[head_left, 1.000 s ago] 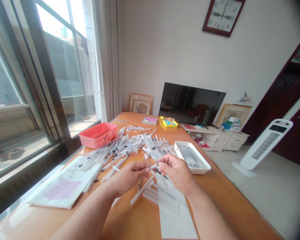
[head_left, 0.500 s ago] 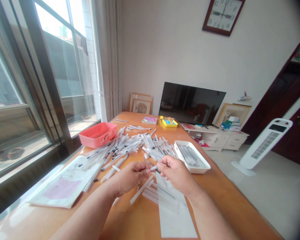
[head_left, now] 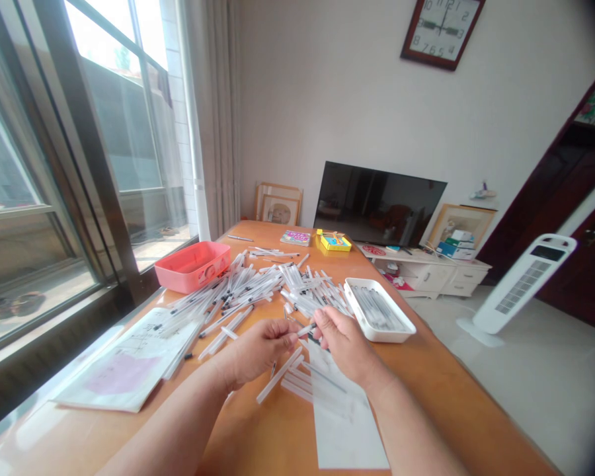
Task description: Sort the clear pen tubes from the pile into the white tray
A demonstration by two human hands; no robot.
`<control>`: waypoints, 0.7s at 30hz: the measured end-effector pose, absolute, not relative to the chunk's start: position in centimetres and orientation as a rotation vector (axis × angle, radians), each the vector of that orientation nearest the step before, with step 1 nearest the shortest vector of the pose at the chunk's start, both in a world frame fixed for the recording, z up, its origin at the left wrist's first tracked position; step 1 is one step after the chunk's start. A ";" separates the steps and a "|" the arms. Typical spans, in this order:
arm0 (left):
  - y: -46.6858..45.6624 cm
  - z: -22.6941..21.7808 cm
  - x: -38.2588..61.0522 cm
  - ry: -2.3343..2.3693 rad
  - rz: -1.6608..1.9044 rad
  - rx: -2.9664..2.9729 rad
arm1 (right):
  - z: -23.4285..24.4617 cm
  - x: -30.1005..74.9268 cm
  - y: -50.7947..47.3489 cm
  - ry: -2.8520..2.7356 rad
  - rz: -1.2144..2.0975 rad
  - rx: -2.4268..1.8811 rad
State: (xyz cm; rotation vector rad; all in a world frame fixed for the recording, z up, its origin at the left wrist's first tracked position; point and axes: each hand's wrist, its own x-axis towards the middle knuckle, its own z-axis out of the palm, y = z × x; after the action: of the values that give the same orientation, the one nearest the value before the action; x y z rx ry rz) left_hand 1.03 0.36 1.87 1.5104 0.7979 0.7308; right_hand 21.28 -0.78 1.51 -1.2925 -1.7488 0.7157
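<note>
Between my two hands is a pen [head_left: 306, 330] with a pale, translucent barrel. My left hand [head_left: 262, 349] pinches its left end with thumb and fingers. At the dark right end, my right hand [head_left: 346, 344] closes thumb and forefinger on it; some dark bits show under its curled fingers, too small to make out. Several pale pen barrels [head_left: 279, 377] lie on the table just below the hands, beside a sheet of white paper [head_left: 350, 436]. Beyond the hands spreads a loose heap of clear pens and black-tipped parts [head_left: 258, 284].
A white tray [head_left: 404, 334] holding dark, thin pen parts stands right of the heap. On the left are a red plastic basket [head_left: 193, 281] and a paper booklet [head_left: 123, 370]. A yellow box [head_left: 336, 245] and a small colourful book [head_left: 295, 238] sit at the table's far end.
My right hand has shifted slightly, and a dark end of the pen now shows at its fingertips. The left hand keeps its pinch in nearly the same place.
</note>
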 end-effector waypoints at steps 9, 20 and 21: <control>0.3 1.7 1.3 0.764 0.738 1.510 | 0.9 21.1 -0.6 -1.783 0.466 -1.322; 0.5 1.6 1.0 0.837 0.726 1.549 | 1.7 21.6 -0.8 -1.765 0.677 -1.251; 0.4 1.6 1.1 0.835 0.730 1.546 | 1.6 21.5 -0.7 -1.773 0.644 -1.254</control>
State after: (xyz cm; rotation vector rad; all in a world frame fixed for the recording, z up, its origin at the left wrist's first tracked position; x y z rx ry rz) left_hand 1.10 0.44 1.62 1.5458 0.8349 0.7304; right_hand 21.52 -0.70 1.57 -1.2544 -1.7725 0.6443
